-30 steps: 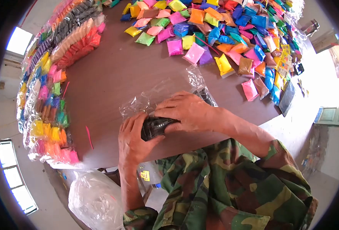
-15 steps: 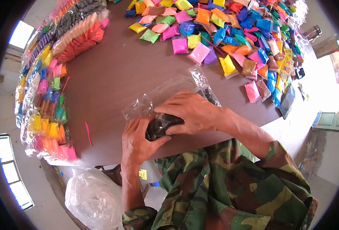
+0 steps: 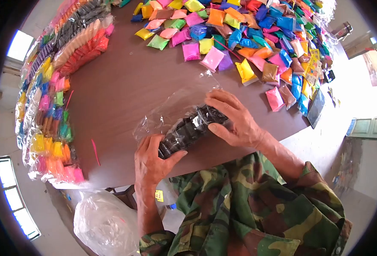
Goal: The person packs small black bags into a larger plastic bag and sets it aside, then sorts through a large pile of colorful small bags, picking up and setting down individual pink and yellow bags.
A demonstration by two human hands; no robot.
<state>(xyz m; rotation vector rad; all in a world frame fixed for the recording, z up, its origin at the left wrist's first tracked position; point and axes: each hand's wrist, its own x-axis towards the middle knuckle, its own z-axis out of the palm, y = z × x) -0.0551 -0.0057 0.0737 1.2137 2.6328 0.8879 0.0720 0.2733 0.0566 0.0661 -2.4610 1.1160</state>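
A clear plastic bag holding a row of black packets [image 3: 191, 131] lies slanted near the front edge of the table, its loose film spread out behind. My left hand [image 3: 151, 158] grips the near left end, thumb in front and fingers behind. Around the far right end, my right hand [image 3: 236, 121] has its thumb and fingers on opposite sides of the row. The fingertips behind the row are partly hidden.
Colourful packets [image 3: 213, 58] are heaped across the back and right of the brown table [image 3: 111, 94]. Bagged rows of packets [image 3: 54, 145] line the left edge. A pink stick [image 3: 95, 152] lies near them. A large clear plastic bag [image 3: 105, 222] hangs below the table at left.
My right hand has slid right along the bag to its far end, uncovering the row of black packets. My left hand stays at the left end. The view has shifted slightly.
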